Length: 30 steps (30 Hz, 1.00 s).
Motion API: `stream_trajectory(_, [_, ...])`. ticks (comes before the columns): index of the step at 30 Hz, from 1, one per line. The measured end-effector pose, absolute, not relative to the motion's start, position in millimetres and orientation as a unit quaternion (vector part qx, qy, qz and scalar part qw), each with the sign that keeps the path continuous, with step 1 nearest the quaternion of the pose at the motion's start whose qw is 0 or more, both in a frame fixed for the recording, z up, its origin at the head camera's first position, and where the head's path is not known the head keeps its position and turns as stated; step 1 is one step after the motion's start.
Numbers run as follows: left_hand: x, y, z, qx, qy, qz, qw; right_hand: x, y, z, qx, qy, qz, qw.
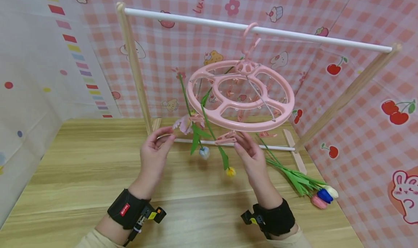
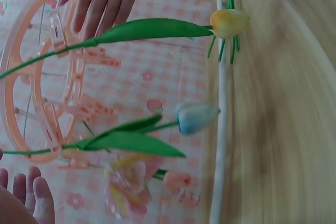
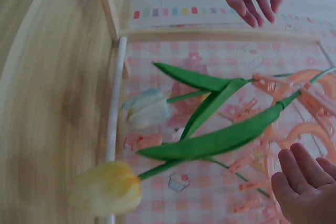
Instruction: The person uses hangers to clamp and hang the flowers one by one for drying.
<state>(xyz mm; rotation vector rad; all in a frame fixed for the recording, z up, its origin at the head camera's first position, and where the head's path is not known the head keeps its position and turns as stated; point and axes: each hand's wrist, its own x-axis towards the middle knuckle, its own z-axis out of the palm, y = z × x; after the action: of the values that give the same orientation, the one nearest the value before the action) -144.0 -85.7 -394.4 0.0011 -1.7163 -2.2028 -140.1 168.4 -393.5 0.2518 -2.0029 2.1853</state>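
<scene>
A round pink clip hanger [image 1: 241, 126] carries artificial flowers upside down. My right hand [image 1: 253, 155] is beside a pink clip [image 1: 225, 138] that bites the stem of a yellow tulip [image 1: 230, 172]. Its fingers look relaxed and grip nothing; in the right wrist view they [image 3: 299, 177] are apart from the clip. To the left, my left hand [image 1: 156, 151] is near a pale pink flower [image 1: 184, 125], fingers loosely bent around nothing. Between the hands hangs a light blue tulip [image 1: 204, 153]. In the left wrist view a small peach bud [image 2: 177, 180] shows beside the pink flower.
The hanger hooks over the white rod [image 1: 202, 21] of a wooden-post stand [image 1: 133, 62]. At right on the wooden table [image 1: 98, 171] lies a bunch of tulips [image 1: 323, 195] in pink, blue and white. A checked cloth [image 1: 369, 121] backs the scene.
</scene>
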Motion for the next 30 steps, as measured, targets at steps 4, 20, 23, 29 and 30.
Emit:
stream_trajectory(4, [-148,-94,-395,0.009,-0.624,-0.761,0.177,-138,179,-400,0.102,-0.675,0.725,0.084])
stream_trajectory(20, [-173,-130,-398,0.035,-0.671,-0.707,0.219,-131,220,-421,0.023,-0.778,0.622,0.087])
stream_trajectory(23, [-181,-140,-395,0.047,-0.664,-0.709,0.233,-133,234,-425,0.022,-0.806,0.585,0.084])
stream_trajectory(29, [-189,-153,-383,0.065,-0.68,-0.689,0.241,-136,265,-438,0.024,-0.885,0.46,0.073])
stream_trajectory(30, [-189,-154,-380,0.063,-0.685,-0.685,0.239,-137,269,-441,0.025,-0.895,0.438,0.078])
